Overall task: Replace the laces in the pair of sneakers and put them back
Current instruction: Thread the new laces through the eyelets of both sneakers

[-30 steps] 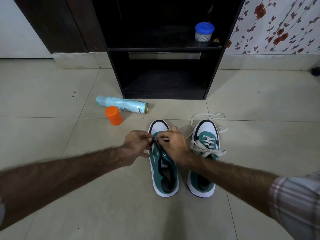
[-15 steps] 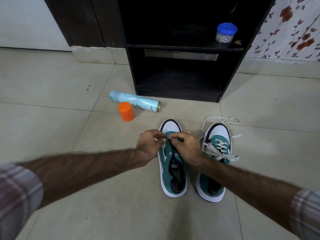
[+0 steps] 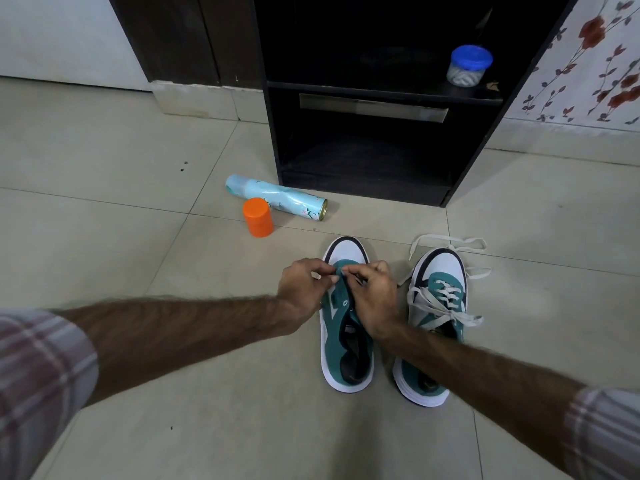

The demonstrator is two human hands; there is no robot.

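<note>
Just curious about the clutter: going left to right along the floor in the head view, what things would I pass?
Orange cap → blue spray can lying on its side → unlaced sneaker that both hands work on → laced sneaker.

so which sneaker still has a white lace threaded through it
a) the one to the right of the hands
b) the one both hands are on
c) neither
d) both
a, the right sneaker carries a white lace across its eyelets, while the left sneaker under the left hand and right hand shows bare eyelets.
</note>
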